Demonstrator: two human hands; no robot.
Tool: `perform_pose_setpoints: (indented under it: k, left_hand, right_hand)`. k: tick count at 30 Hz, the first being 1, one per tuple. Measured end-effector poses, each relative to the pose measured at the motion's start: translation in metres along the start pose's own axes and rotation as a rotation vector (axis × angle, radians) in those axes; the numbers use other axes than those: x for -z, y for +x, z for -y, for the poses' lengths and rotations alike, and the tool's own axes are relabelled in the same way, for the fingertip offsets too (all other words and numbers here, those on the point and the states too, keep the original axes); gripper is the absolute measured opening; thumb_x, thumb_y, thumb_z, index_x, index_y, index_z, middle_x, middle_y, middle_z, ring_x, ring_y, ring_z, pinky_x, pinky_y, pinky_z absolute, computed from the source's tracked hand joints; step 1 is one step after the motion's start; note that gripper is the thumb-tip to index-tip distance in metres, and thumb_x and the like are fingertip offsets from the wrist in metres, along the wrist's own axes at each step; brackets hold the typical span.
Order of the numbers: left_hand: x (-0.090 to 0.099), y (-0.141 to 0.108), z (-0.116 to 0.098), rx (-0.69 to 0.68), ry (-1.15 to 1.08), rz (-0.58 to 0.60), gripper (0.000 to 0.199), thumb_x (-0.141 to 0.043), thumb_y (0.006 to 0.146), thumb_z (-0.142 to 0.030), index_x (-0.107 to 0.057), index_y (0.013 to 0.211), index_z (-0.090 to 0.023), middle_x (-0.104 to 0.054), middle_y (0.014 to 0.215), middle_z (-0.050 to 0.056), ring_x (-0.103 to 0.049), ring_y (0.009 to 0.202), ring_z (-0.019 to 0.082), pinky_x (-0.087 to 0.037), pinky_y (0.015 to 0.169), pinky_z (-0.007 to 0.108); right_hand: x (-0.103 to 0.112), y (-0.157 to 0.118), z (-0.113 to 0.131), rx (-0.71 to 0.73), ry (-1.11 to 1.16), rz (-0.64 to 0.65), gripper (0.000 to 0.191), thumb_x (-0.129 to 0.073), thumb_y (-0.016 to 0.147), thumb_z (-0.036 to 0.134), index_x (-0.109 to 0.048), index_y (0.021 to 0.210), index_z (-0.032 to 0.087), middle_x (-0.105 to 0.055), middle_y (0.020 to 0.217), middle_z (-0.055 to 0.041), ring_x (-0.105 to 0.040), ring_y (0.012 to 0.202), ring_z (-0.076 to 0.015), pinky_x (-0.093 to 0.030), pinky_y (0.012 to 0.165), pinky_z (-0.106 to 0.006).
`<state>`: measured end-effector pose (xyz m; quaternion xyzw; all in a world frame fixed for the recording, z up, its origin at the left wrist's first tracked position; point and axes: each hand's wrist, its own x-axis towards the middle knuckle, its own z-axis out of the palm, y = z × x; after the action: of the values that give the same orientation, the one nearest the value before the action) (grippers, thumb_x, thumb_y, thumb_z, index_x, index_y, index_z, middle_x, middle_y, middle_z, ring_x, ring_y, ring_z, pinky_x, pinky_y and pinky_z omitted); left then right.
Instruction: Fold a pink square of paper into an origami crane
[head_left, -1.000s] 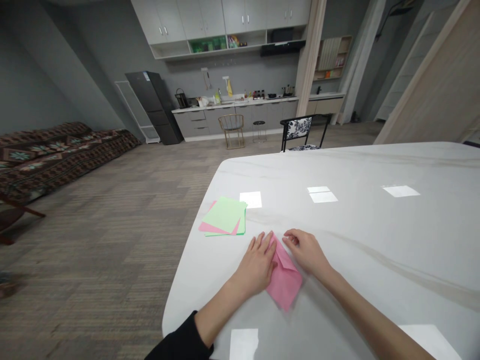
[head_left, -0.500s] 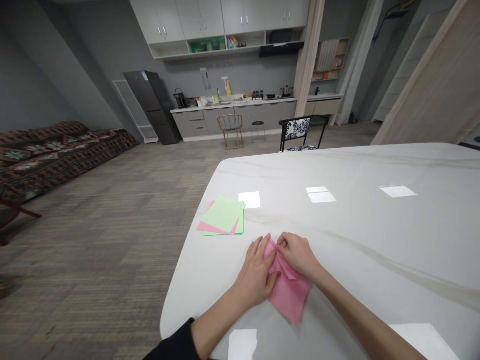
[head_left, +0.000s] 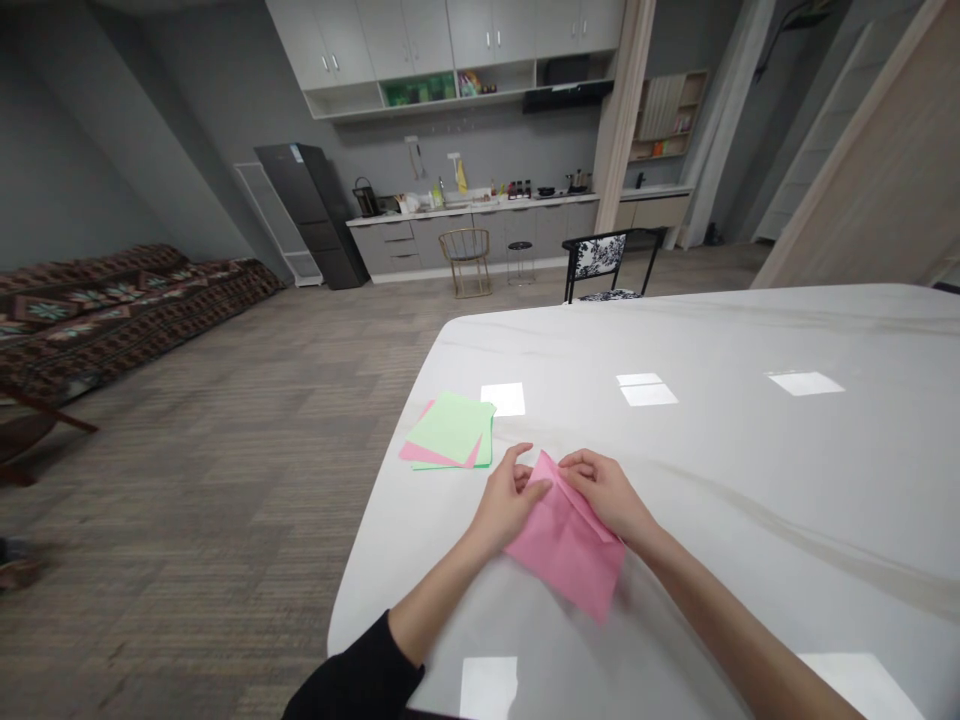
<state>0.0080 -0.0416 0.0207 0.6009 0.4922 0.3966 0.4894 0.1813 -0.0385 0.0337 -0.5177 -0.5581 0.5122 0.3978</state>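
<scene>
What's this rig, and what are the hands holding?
There's no machine: these are one person's two bare hands, filmed by a head-worn camera looking forward and down. All three pictures come from it. The left hand and right hand are at the top edge of a folded pink paper on a white marble table; whether they grip it is unclear. Beside it lie green sheets over a pink sheet.

A white marble-topped table [head_left: 712, 450] carries a folded pink paper sheet [head_left: 566, 550] near its left edge, and a loose stack of green and pink paper squares [head_left: 448, 432] (a green one on top) lies closer to that edge.
</scene>
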Motion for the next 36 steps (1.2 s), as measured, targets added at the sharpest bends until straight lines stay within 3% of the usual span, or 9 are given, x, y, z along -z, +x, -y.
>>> perform_pose_setpoints:
  k: [2, 4, 7, 10, 13, 17, 25, 36]
  left_hand:
    - [0.0, 0.012, -0.008, 0.029, -0.165, 0.027, 0.037, -0.068, 0.076, -0.032, -0.061, 0.107, -0.013, -0.066, 0.078, 0.005, -0.062, 0.068, 0.017, -0.046, 0.065, 0.028]
    - [-0.002, 0.021, -0.015, 0.024, -0.295, 0.022, 0.026, -0.071, 0.072, -0.032, -0.066, 0.089, -0.012, -0.067, 0.083, 0.008, -0.062, 0.071, 0.016, -0.045, 0.067, 0.027]
    - [-0.006, 0.027, -0.023, 0.059, -0.403, 0.007, 0.027, -0.075, 0.067, -0.031, -0.066, 0.085, -0.013, -0.067, 0.08, 0.006, -0.061, 0.069, 0.015, -0.044, 0.066, 0.026]
    - [-0.008, 0.026, -0.029, 0.109, -0.445, 0.069, 0.031, -0.077, 0.067, -0.035, -0.067, 0.086, -0.013, -0.066, 0.076, 0.005, -0.059, 0.066, 0.014, -0.043, 0.062, 0.025]
    - [-0.007, 0.026, -0.031, 0.114, -0.408, 0.1, 0.032, -0.076, 0.067, -0.041, -0.065, 0.077, -0.013, -0.063, 0.069, 0.002, -0.054, 0.059, 0.012, -0.038, 0.056, 0.022]
    - [-0.006, 0.026, -0.027, 0.098, -0.316, 0.059, 0.038, -0.076, 0.067, -0.043, -0.054, 0.059, -0.014, -0.049, 0.054, -0.003, -0.041, 0.048, 0.007, -0.029, 0.047, 0.02]
    - [-0.006, 0.025, -0.024, 0.134, -0.408, 0.045, 0.034, -0.077, 0.067, -0.043, -0.062, 0.065, -0.012, -0.056, 0.059, 0.0, -0.046, 0.05, 0.008, -0.032, 0.049, 0.022]
    - [-0.008, 0.025, -0.022, 0.153, -0.42, -0.013, 0.032, -0.079, 0.065, -0.041, -0.069, 0.069, -0.011, -0.062, 0.063, 0.003, -0.052, 0.055, 0.011, -0.037, 0.053, 0.024]
  right_hand:
    - [0.005, -0.001, 0.006, -0.061, 0.152, 0.015, 0.022, -0.063, 0.079, 0.037, -0.061, 0.084, 0.017, -0.062, 0.069, -0.0005, -0.057, 0.065, -0.0166, -0.042, 0.062, -0.027]
    - [0.009, -0.003, 0.009, -0.124, 0.227, 0.055, 0.028, -0.063, 0.08, 0.044, -0.062, 0.079, 0.016, -0.062, 0.071, -0.0008, -0.056, 0.064, -0.0153, -0.041, 0.06, -0.026]
    - [0.015, -0.006, 0.01, -0.164, 0.263, 0.092, 0.035, -0.061, 0.081, 0.049, -0.061, 0.072, 0.016, -0.057, 0.068, 0.0007, -0.049, 0.059, -0.0119, -0.035, 0.055, -0.024]
    - [0.016, -0.006, 0.01, -0.149, 0.244, 0.072, 0.037, -0.063, 0.08, 0.05, -0.059, 0.069, 0.015, -0.054, 0.066, 0.0016, -0.044, 0.057, -0.0105, -0.032, 0.053, -0.023]
    - [0.013, -0.006, 0.01, -0.117, 0.163, 0.063, 0.039, -0.062, 0.08, 0.05, -0.056, 0.065, 0.015, -0.05, 0.063, 0.002, -0.041, 0.057, -0.0103, -0.03, 0.053, -0.023]
    - [0.009, -0.007, 0.007, -0.051, 0.065, 0.106, 0.039, -0.056, 0.084, 0.05, -0.053, 0.066, 0.015, -0.046, 0.063, 0.0023, -0.04, 0.058, -0.0107, -0.03, 0.054, -0.024]
    - [0.012, -0.01, 0.008, 0.011, -0.05, 0.163, 0.038, -0.049, 0.089, 0.046, -0.043, 0.064, 0.018, -0.034, 0.062, 0.0049, -0.032, 0.056, -0.0097, -0.024, 0.052, -0.024]
    - [0.011, -0.01, 0.006, 0.035, -0.079, 0.103, 0.034, -0.054, 0.085, 0.042, -0.052, 0.063, 0.016, -0.041, 0.06, 0.004, -0.036, 0.057, -0.0107, -0.027, 0.053, -0.025]
